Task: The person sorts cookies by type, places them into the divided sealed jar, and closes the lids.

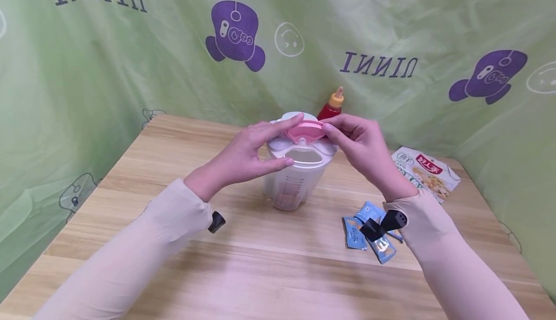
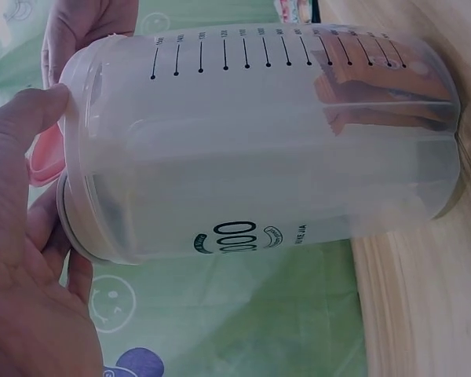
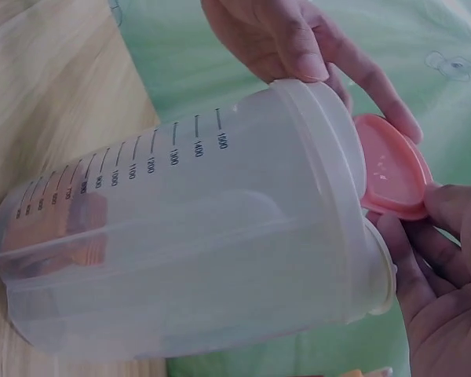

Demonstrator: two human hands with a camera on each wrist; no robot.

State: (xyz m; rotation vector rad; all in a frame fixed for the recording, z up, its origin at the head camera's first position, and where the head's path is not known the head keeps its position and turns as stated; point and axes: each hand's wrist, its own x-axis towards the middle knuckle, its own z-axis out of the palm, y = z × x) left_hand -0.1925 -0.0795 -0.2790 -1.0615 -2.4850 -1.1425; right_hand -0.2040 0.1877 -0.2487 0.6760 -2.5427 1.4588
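A tall translucent storage container [image 1: 288,185] with printed measuring marks stands upright on the table. Its pink flap [image 1: 305,131] is raised, and the opening in the white lid [image 1: 304,155] below it shows. Orange packets [image 3: 63,236] lie at the bottom inside one compartment. My left hand [image 1: 247,153] holds the lid from the left, thumb at the near rim and the other fingers across the top, the index fingertip near the pink flap. From the right, my right hand [image 1: 360,139] pinches the flap's edge between thumb and fingers.
A red bottle with a yellow cap [image 1: 332,105] stands behind the container. To the right lie several blue snack packets [image 1: 356,234] and a white printed food bag [image 1: 427,173]. A green printed cloth [image 1: 173,45] hangs behind the wooden table [image 1: 243,271].
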